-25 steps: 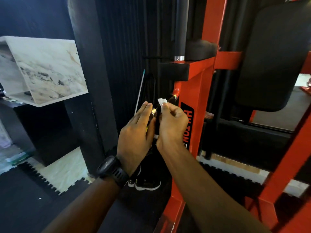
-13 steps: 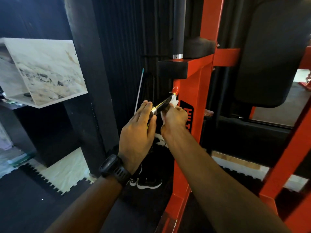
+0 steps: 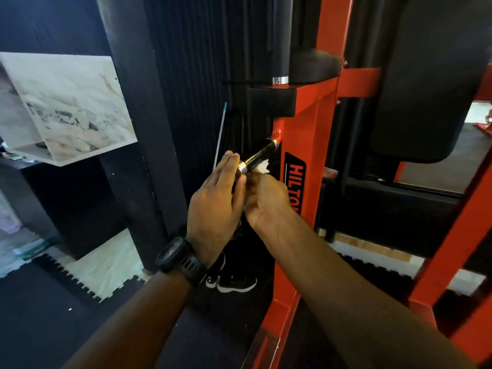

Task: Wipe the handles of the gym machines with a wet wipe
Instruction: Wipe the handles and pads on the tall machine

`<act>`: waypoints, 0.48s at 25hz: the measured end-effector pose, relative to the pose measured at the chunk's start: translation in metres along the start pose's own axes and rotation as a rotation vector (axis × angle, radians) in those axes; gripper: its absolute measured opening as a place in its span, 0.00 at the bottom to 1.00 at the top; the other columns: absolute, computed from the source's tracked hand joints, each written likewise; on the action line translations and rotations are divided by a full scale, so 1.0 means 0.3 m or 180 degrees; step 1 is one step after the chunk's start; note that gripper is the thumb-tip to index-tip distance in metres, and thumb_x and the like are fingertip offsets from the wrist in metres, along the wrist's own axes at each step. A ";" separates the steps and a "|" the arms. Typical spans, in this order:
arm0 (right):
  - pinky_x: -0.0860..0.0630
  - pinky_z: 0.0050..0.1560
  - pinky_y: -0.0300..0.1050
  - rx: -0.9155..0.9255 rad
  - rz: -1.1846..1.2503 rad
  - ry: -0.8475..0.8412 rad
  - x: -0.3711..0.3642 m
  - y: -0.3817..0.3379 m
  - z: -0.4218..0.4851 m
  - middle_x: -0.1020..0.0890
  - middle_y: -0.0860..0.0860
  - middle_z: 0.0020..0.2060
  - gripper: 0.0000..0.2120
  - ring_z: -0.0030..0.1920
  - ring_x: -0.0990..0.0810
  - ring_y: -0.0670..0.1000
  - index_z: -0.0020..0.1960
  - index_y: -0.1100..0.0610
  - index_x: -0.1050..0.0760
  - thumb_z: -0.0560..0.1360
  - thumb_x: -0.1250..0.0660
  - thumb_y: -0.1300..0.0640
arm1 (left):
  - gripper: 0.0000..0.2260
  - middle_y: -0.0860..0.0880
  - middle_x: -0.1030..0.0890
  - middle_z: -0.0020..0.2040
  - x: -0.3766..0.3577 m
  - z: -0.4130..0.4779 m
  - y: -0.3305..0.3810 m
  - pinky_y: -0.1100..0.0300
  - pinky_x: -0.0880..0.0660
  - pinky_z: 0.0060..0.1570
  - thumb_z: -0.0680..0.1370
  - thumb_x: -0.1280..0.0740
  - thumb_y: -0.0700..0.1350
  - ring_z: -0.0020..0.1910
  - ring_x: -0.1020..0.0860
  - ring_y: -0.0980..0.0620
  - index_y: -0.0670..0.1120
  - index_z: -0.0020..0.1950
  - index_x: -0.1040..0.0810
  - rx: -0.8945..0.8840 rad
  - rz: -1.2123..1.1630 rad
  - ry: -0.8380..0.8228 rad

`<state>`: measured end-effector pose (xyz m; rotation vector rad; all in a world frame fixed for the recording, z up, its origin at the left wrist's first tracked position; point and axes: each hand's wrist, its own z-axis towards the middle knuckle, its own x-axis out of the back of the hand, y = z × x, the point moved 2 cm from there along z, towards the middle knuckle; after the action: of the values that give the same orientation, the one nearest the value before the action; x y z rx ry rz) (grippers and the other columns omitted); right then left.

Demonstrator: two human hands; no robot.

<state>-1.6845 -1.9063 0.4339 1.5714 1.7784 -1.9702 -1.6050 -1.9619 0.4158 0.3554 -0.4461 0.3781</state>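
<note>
1. orange machine frame (image 3: 316,123): upright post right of centre. the handle sticks out of its left side, toward the camera.
2. black back pad (image 3: 426,75): upper right on the frame. not part of this step, so leave it alone.
3. left hand (image 3: 215,198): flat and holding nothing, fingers (image 3: 229,162) straight and together, tips against the chrome cap at the handle's free end. best used only as a brace. it should come off the cap when the wipe gets down there, or that end gets missed.
4. right hand (image 3: 266,201): just beside the left hand and below the handle, fingers curled in and pinching the wet wipe. it looks like a small pinch. a fuller wrap round the bar would clean more per pass.
5. handle (image 3: 259,159): short black grip with a chrome ring at each end, tilted up toward the frame. the top of the grip shows bare. run the wipe the whole length from the frame end to the cap, and twist the wrist so the top and far side get covered as well as the underside.
6. wet wipe (image 3: 264,166): only a white corner shows, bunched just under the middle of the grip. cannot tell if it actually touches the grip. bunched up it has little working face, so open it out and press it on firmly.
</note>
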 end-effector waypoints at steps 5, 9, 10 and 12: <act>0.19 0.58 0.49 0.1700 -0.0593 0.0155 0.020 0.032 0.014 0.16 0.60 0.53 0.09 0.54 0.16 0.54 0.55 0.64 0.18 0.79 0.32 0.61 | 0.20 0.45 0.27 0.73 0.005 0.001 -0.008 0.64 0.33 0.61 0.82 0.35 0.45 0.68 0.26 0.51 0.43 0.74 0.29 -0.0013 -0.0029 0.0011; 0.29 0.69 0.39 0.3737 -0.2608 -0.0446 0.049 -0.018 0.087 0.21 0.56 0.66 0.14 0.69 0.25 0.48 0.65 0.63 0.22 0.79 0.34 0.66 | 0.20 0.45 0.27 0.73 0.006 -0.008 -0.001 0.65 0.33 0.62 0.82 0.36 0.45 0.69 0.26 0.52 0.43 0.74 0.29 -0.0055 -0.0026 0.0069; 0.28 0.69 0.42 0.4246 -0.3221 -0.0651 0.067 -0.046 0.117 0.21 0.57 0.65 0.15 0.69 0.25 0.51 0.65 0.63 0.22 0.78 0.34 0.68 | 0.20 0.45 0.27 0.73 0.004 -0.006 -0.001 0.66 0.33 0.63 0.82 0.36 0.45 0.69 0.26 0.52 0.43 0.74 0.29 -0.0080 -0.0027 0.0085; 0.26 0.68 0.50 0.4710 -0.4126 -0.0712 0.085 -0.107 0.170 0.21 0.59 0.65 0.15 0.68 0.24 0.55 0.64 0.63 0.22 0.78 0.37 0.66 | 0.20 0.45 0.27 0.73 0.001 -0.005 -0.003 0.69 0.35 0.64 0.82 0.35 0.44 0.69 0.26 0.52 0.42 0.74 0.30 -0.0054 -0.0055 0.0110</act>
<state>-1.7483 -1.9207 0.4300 -0.4326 1.0668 -4.2700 -1.6039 -1.9621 0.4144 0.3356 -0.4120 0.3628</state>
